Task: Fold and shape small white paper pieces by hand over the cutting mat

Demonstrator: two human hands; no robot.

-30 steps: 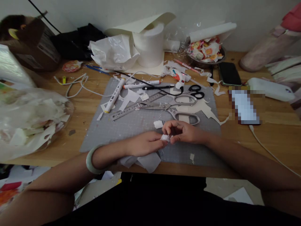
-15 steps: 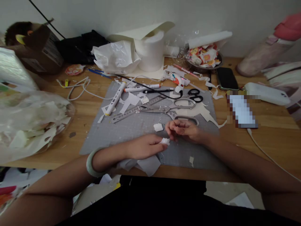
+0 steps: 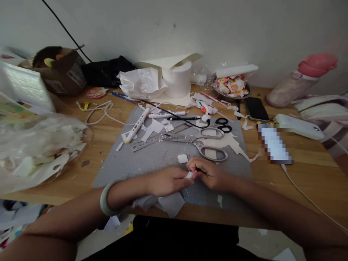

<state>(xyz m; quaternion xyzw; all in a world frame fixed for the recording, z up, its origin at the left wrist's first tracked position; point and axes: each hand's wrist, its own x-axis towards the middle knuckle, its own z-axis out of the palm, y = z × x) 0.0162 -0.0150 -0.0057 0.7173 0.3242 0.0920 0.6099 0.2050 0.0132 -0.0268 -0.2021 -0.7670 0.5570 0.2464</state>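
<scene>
No writing on the table could be read. A crinkled clear plastic bag (image 3: pixel 35 145) of white scraps sat at the far left. The left hand (image 3: pixel 165 180), a smooth pale green bangle (image 3: pixel 104 198) on its wrist, pinched a small crumpled white paper piece (image 3: pixel 189 175) over the near edge of the grey cutting mat (image 3: pixel 152 156). The right hand (image 3: pixel 208 173) pinched the same piece from the right; it was too crumpled to show a long axis. Steel scissors (image 3: pixel 202 141) lay just beyond, handles rightward.

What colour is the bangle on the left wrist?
Pale green bangle; the head view shows it.
</scene>
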